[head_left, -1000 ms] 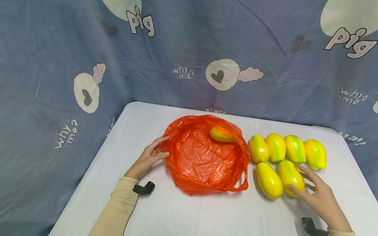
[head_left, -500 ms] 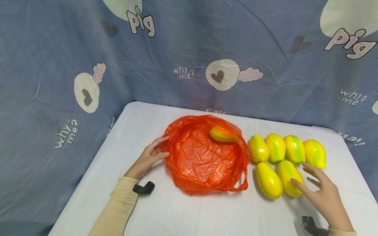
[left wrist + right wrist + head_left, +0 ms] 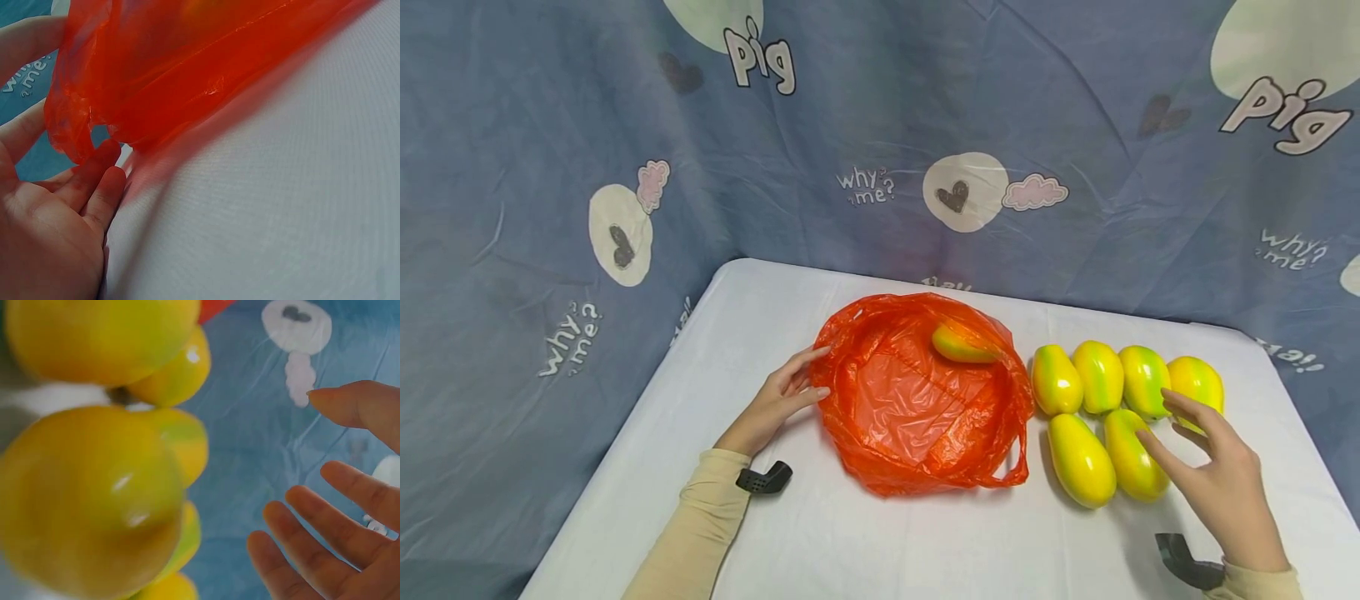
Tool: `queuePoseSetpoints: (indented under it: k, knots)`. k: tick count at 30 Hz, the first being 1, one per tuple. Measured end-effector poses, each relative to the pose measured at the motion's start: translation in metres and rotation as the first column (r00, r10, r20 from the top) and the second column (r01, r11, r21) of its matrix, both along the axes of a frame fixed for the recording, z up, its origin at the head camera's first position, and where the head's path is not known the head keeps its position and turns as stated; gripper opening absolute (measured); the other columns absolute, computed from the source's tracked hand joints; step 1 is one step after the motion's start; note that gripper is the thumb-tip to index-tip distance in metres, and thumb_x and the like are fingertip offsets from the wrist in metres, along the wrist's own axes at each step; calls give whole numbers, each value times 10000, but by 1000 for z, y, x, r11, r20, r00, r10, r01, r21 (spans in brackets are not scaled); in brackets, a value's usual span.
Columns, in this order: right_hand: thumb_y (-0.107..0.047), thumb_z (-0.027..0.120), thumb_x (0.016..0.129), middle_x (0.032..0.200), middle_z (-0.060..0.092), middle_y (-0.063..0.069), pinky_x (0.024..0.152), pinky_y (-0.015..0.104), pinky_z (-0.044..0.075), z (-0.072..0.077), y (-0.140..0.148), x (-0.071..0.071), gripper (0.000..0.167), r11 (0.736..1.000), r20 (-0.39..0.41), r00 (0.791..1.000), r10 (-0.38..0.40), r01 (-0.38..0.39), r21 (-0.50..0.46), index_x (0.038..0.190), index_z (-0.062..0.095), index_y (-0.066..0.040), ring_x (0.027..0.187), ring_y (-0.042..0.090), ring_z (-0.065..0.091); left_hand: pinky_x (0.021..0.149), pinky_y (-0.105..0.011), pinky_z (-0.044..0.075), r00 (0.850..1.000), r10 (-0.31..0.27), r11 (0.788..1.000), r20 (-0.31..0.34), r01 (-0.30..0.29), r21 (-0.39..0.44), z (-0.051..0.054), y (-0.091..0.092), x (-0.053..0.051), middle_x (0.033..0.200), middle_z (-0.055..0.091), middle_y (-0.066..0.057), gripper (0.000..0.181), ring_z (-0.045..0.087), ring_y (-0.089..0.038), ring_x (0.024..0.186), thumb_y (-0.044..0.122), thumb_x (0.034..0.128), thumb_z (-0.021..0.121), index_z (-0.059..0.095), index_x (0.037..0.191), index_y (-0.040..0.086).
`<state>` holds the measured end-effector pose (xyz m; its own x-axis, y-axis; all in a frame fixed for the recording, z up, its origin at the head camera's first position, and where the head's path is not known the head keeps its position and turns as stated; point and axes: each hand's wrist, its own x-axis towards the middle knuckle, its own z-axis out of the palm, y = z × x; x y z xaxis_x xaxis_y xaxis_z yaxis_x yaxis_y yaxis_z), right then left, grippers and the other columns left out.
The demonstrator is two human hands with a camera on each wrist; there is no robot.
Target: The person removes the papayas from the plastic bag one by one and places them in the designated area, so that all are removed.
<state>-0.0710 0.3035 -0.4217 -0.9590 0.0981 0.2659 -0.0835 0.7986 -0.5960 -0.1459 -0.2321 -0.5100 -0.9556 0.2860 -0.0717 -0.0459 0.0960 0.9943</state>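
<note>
A red plastic bag (image 3: 917,400) lies on the table with its mouth spread wide; a yellow papaya (image 3: 958,343) is inside at its far right. My left hand (image 3: 775,400) touches the bag's left rim with loosely bent fingers, which also show beside the red film (image 3: 187,81) in the left wrist view. Right of the bag are several yellow-green papayas in two rows, the nearer holding a left papaya (image 3: 1081,461) and a right papaya (image 3: 1131,462). My right hand (image 3: 1225,467), fingers spread and holding nothing, hovers by the rows' right end, apart from the papayas in the right wrist view.
A white cloth covers the table (image 3: 925,542). Behind and to the left hangs a blue printed curtain (image 3: 850,108). Black camera mounts are on both wrists, and the bag's handle loop (image 3: 1018,467) sticks out at its right front.
My right hand has drawn off the near right papaya and moved up and slightly farther back, toward the far right papaya. The left hand and the bag have stayed still.
</note>
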Motion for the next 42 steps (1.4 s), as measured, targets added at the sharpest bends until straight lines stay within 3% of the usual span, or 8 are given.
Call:
queuePoseSetpoints:
  k: [5,12,18,22,25,29,34,42]
  knots:
    - [-56,865,816,1357,634,225,915,-91,334,9,-16,-8,655,996,-82,993,85,-87,-26,1409,587,-52,1129,-264,416,1199,-207,368,1000,-4,1000,-4,4,2,-1,0,0,1708,235,72,603,274,-214,1588,198,987,695,472,1540,289]
    - [44,873,755,1338,646,199,948,-65,366,18,-40,-19,673,969,-139,961,240,-246,-24,1371,613,-35,1172,-239,444,1273,-429,285,1000,0,1000,-2,0,0,0,0,0,1714,219,72,601,261,-211,1593,201,986,697,475,1537,292]
    - [24,883,746,1330,665,147,935,-56,385,24,-61,-28,670,947,-135,937,322,-318,46,1359,622,-45,1138,-169,519,1276,-453,273,1000,0,1000,1,0,5,1,0,1,1718,210,64,603,251,-218,1596,206,986,697,472,1539,293]
    - [-34,877,785,1333,661,113,945,-32,406,26,-73,-33,656,930,-98,926,365,-360,67,1383,612,-83,1145,159,651,1274,-453,275,1000,-3,1000,3,3,6,1,0,0,1717,216,69,602,249,-214,1597,209,986,698,473,1536,298]
    - [-84,865,821,1355,651,101,968,184,564,27,-82,-38,641,918,-56,917,395,-391,69,1404,597,-110,1144,329,665,1277,-460,268,1000,-4,1000,2,4,10,0,0,0,1718,212,66,599,243,-217,1599,212,985,700,476,1535,294]
    - [-117,855,841,1371,648,77,959,520,578,28,-97,-45,634,893,-28,895,445,-440,98,1414,587,-146,1179,313,659,1284,-461,258,1000,-3,1000,1,3,12,-1,0,0,1720,207,64,602,237,-216,1601,213,982,704,478,1534,295]
    - [-144,846,856,1385,636,35,1037,486,547,28,-116,-52,641,848,13,855,519,-517,120,1431,564,-150,1270,227,612,1264,-454,295,1000,-4,1000,6,4,9,-1,1,0,1715,225,63,606,272,-225,1590,214,981,707,477,1535,304]
    - [-230,807,901,1447,594,67,1080,535,532,26,-141,-63,639,805,134,813,567,-581,119,1465,526,-127,1312,282,588,1273,-461,279,1000,-6,1000,-4,6,10,-1,0,0,1717,218,67,601,260,-220,1593,215,984,701,476,1534,303]
